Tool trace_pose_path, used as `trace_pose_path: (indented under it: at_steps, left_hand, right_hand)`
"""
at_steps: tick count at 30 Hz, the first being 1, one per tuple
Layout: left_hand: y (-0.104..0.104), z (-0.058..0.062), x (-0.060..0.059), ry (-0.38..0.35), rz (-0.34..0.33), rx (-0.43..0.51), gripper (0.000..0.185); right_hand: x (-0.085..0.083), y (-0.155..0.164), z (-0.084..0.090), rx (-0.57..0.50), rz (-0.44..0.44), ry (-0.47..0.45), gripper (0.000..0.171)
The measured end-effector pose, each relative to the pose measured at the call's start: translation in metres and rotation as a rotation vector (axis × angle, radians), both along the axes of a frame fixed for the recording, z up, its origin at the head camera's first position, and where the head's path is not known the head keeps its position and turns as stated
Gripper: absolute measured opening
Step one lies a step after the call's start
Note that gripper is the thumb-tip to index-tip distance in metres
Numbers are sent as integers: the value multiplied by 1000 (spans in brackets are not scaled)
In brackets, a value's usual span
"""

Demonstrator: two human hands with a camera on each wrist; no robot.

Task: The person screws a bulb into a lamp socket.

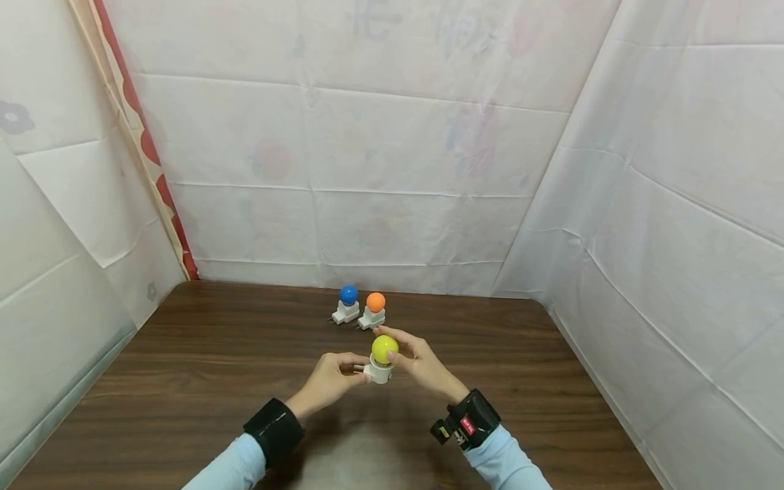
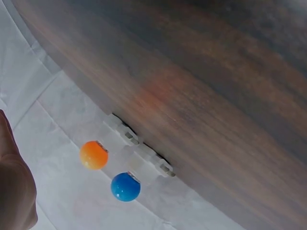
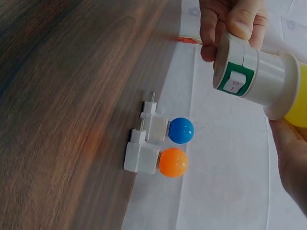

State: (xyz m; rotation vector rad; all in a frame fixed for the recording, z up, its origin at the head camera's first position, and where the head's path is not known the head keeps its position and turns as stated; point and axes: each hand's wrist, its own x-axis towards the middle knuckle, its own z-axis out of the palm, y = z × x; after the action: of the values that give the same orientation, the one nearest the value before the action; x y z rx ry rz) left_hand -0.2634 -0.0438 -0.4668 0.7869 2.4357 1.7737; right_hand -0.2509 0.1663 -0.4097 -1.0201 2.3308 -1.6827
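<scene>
My left hand [image 1: 333, 378] pinches the plug side of a white plug-in lamp socket [image 1: 378, 371], holding it above the table. A yellow bulb [image 1: 384, 348] sits in the mouth of the socket, and my right hand [image 1: 422, 364] grips it between thumb and fingers. In the right wrist view, a rocker switch [image 3: 235, 82] in a green surround shows on the socket's side. Only part of the left hand [image 2: 17, 187] shows in the left wrist view; the held socket and bulb are out of that frame.
Farther back on the brown wooden table [image 1: 245, 347] stand two white plug-in sockets, one with a blue bulb [image 1: 348, 295], one with an orange bulb [image 1: 376, 302]. Their prongs point left. White sheeting [image 1: 367, 170] hangs behind the table and along both sides.
</scene>
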Motion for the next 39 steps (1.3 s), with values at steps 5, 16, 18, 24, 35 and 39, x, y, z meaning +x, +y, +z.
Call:
trace_pose_path:
  at_steps: [5, 16, 18, 24, 35, 39]
  left_hand:
    - [1, 5, 5, -6, -9, 19, 25]
    - [0, -6, 0, -2, 22, 4, 27]
    - [0, -6, 1, -7, 28, 4, 27]
    - [-1, -5, 2, -27, 47, -1, 27]
    - [-1, -4, 2, -13, 43, -11, 26]
    - [-2, -4, 2, -13, 24, -22, 26]
  right_hand:
    - [0, -1, 0, 1, -4, -3, 45]
    - [5, -5, 5, 53, -142, -27, 42]
    - [10, -7, 10, 49, -162, -40, 42]
    - [18, -12, 22, 71, -235, -31, 42]
    - [18, -12, 21, 69, -278, -30, 46]
    - [17, -9, 23, 91, -213, -34, 47]
